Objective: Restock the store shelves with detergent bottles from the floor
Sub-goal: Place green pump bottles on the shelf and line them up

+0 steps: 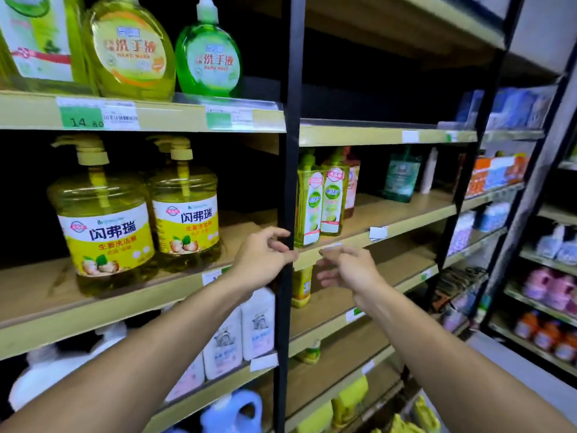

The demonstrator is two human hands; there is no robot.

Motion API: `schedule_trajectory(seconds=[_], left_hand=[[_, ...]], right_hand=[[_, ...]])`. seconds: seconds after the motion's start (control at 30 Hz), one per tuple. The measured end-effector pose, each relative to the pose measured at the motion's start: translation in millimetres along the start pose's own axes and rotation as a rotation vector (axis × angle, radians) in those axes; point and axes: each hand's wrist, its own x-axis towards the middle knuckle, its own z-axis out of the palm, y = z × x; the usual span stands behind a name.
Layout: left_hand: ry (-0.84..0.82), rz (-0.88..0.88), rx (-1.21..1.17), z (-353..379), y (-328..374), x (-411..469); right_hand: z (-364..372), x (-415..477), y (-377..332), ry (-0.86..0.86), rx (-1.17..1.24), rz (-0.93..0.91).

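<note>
While the left hand (265,259) and right hand (348,268) hover, two clear yellow pump jugs (103,220) sit near the front edge of the tan wooden shelf (31,290) — likely heavy and slick; hug the body, not the pump. Slim yellow-green bottles (312,207) at the next bay's front edge: lighter. Left fingers (278,245) loosely curled, empty; right fingers (332,254) at a white tag (331,245) — pinching? Cannot tell.

In the upper left of the frame, a green price tag (82,121) on the shelf edge reads "14.80". Above it, the yellow bottle (129,48) and the green pump bottle (207,57) carry "洗手液", with "HAND WASH" beneath on the yellow one. At middle left, the left pump jug (103,220) and the right pump jug (185,210) both bear "闪弗瑞" over "生姜洗洁精".
</note>
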Motion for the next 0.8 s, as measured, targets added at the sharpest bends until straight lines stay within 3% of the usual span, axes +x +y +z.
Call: schedule_trajectory(seconds=[0.13,0.3,0.63,0.8], left_hand=[[0.039,-0.083,-0.187,51,1,27],[0.242,-0.085,-0.157,102,6,61],[0.635,-0.223,0.347,170,13,130],[0.754,-0.279,0.402,175,13,156]], right_hand=[[-36,26,9,-0.038,-0.040,-0.005],[-83,106,-9,-0.107,-0.058,-0.076],[-86,236,-18,-0.168,-0.157,-0.230],[-78,269,-24,-0.130,-0.395,-0.338]])
